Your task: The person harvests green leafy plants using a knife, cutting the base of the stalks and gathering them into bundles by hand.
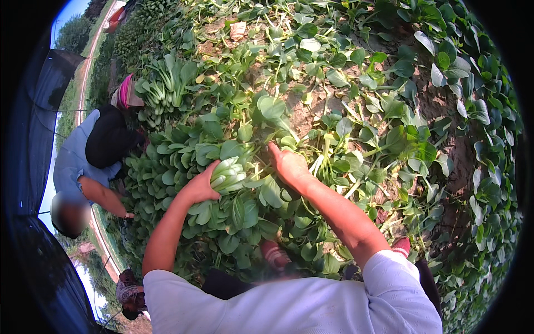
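My left hand [201, 183] is wrapped around a bunch of leafy greens [228, 175], likely bok choy, with the pale stem ends facing up and the leaves hanging toward my feet. To its right, my right hand [288, 162] reaches down to the low plants, its index finger stretched out beside a green plant [273, 110] with broad leaves. The thumb and other fingers are partly hidden, so whether they pinch a stem cannot be told. Dense green leaves [171, 167] lie left of my left hand.
A co-worker in a blue shirt [69, 154] crouches at the left; another person [129, 294] is lower left. Piled greens [164, 87] lie upper left. Growing leafy plants [492, 167] line the right side. My shoes [275, 254] stand among leaves. Dark netting [37, 167] hangs far left.
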A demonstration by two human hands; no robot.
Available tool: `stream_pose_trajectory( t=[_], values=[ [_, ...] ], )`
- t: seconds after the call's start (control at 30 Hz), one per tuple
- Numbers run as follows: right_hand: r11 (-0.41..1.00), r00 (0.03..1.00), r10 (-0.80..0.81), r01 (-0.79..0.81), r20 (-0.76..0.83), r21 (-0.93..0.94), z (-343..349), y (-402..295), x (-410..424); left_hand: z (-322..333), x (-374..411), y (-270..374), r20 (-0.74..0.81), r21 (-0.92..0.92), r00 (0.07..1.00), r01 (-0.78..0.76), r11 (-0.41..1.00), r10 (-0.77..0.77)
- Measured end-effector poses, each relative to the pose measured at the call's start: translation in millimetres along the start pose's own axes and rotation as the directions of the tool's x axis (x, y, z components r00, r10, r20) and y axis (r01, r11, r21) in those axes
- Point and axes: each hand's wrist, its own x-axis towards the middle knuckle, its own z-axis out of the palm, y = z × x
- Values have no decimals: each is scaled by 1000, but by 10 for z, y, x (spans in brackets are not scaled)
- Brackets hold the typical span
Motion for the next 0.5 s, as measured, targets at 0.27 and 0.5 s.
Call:
stream_pose_trajectory(
  t=[0.27,0.5],
  values=[
    [995,999,-30,27,33,96,147,128,98,50,52,158,-22,-52,1000,0,999,-2],
    [987,991,-100,88,83,137,34,110,-110,178,-93,58,-141,-146,988,-76,986,56]
  ],
)
